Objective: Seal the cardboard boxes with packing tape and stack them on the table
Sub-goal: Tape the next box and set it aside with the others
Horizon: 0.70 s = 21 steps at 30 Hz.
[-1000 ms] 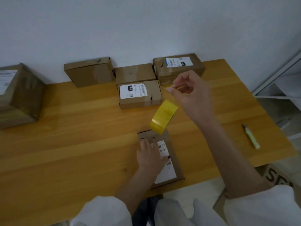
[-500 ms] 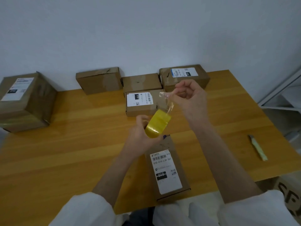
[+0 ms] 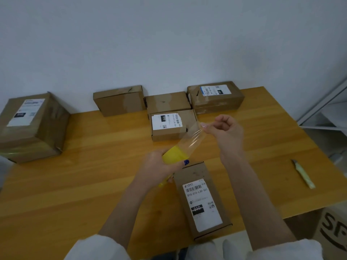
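Dim, flat, bluish indoor light; soft shadows, wide-angle bowing and softness at the edges.

Glossy clear tape strip [image 3: 189, 136]; matt brown cardboard boxes [image 3: 203, 199]; smooth varnished wooden table [image 3: 93, 166]

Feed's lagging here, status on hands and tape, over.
Left hand grips yellow tape roll. Right hand pinches clear strip end. Labelled box lies below the hands, unobstructed.

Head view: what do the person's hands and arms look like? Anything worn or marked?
Both hands are bare: no gloves, rings or watch visible. The left hand has dark blue polish on the thumbnail; the right hand shows a pale nail. The left sleeve and right sleeve are white and end near the elbows, leaving the forearms uncovered.
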Available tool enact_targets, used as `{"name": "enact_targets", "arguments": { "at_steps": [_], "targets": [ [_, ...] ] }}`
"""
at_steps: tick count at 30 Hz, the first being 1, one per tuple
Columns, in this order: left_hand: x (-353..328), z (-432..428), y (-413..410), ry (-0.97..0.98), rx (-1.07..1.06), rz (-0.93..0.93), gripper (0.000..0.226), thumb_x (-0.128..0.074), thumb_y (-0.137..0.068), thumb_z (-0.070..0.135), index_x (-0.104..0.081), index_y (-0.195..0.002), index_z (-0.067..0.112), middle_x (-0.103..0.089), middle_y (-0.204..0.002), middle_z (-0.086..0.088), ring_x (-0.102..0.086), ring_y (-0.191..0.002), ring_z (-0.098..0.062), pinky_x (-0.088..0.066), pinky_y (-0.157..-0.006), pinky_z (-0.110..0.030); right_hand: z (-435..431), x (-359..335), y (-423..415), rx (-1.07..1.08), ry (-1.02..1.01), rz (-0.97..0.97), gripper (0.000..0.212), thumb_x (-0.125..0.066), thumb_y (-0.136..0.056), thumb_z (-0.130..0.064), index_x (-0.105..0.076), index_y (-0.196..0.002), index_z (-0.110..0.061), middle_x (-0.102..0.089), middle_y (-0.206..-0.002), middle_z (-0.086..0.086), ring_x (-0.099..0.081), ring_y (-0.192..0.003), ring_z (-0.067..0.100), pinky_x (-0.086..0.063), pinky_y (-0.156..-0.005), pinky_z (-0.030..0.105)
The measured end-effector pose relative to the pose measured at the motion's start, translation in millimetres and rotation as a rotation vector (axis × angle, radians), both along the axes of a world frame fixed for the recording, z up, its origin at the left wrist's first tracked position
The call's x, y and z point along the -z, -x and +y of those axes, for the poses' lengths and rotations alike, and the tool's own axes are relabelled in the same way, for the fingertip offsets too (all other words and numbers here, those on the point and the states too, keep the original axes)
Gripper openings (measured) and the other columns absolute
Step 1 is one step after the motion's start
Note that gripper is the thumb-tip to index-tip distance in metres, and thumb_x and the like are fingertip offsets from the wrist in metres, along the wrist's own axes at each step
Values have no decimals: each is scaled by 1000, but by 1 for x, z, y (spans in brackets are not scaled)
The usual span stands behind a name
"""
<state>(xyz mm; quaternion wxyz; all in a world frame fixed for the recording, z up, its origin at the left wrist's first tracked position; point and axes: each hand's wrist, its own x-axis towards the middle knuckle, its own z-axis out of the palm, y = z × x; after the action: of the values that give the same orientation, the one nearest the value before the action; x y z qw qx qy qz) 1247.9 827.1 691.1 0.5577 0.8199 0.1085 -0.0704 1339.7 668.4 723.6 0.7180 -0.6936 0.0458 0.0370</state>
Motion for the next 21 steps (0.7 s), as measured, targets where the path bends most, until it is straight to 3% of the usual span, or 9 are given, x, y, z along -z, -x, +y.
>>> {"name": "enact_targets", "arguments": {
  "at_steps": [3, 5, 8, 9, 12, 15, 18, 19, 21],
  "targets": [
    [2, 13, 0, -98, -16, 58, 12, -70, -81, 33, -63, -88, 27, -66, -56, 1, -59, -42, -11, -49, -45, -25, 18, -2, 13, 0, 17, -76, 31, -78, -72, 2, -55, -77, -19, -64, -60, -10, -62, -63, 1, -50, -77, 19],
    [5, 20, -4, -192, -25, 126, 29, -67, -81, 44, -64, -78, 15, -54, -40, 7, -50, -34, -3, -42, -42, -18, 26, -8, 19, 31, -25, -146, 32, -78, -71, 4, -55, -75, -17, -65, -67, -2, -62, -63, 4, -52, -69, 18],
    [3, 30, -3, -339, -20, 277, 60, -58, -79, 63, -64, -111, 13, -36, -27, 9, -39, -28, -2, -24, -32, -9, 33, -22, 24, -14, 5, -235, 30, -78, -73, 2, -54, -76, -17, -67, -79, 12, -64, -69, 13, -53, -66, 17],
    [4, 35, -4, -333, 14, 296, 57, -58, -75, 68, -63, -107, 20, -38, -30, 9, -40, -32, -2, -27, -35, -11, 33, -21, 24, -6, -4, -219, 30, -77, -73, 2, -53, -75, -16, -67, -79, 12, -64, -69, 12, -52, -67, 16],
    [-1, 52, -3, -263, 171, 280, 41, -56, -69, 69, -44, -69, 30, -58, -52, 2, -58, -55, -17, -43, -55, -26, 30, -6, 19, 102, -57, -54, 31, -76, -76, 0, -50, -73, -17, -64, -75, 2, -63, -71, 9, -50, -75, 21],
    [-4, 70, 7, -125, 199, 245, 49, -53, -67, 66, -64, -84, 22, -71, -67, 3, -67, -57, -18, -54, -57, -25, 17, 8, 19, 183, -135, 141, 31, -77, -76, -5, -50, -78, -19, -64, -78, -2, -63, -81, 16, -50, -82, 31],
    [5, 84, 15, -35, 109, 264, 80, -57, -66, 76, -65, -110, 10, -71, -88, -7, -68, -78, -32, -55, -68, -34, 6, 21, 27, 203, -148, 219, 34, -78, -75, -6, -48, -81, -19, -65, -80, -3, -66, -75, 11, -50, -83, 30],
    [13, 85, 14, -84, 102, 266, 86, -56, -64, 81, -65, -109, 8, -69, -90, -11, -66, -82, -34, -54, -68, -35, 4, 26, 31, 216, -145, 233, 36, -78, -74, -4, -46, -80, -19, -65, -78, -3, -67, -71, 9, -49, -84, 29],
    [26, 79, 11, -242, 178, 267, 70, -56, -71, 75, -68, -94, 9, -66, -77, -8, -63, -70, -26, -49, -58, -28, 1, 33, 36, 271, -140, 226, 39, -78, -72, 1, -45, -79, -18, -65, -69, -6, -67, -65, 7, -47, -87, 27]
  ]
}}
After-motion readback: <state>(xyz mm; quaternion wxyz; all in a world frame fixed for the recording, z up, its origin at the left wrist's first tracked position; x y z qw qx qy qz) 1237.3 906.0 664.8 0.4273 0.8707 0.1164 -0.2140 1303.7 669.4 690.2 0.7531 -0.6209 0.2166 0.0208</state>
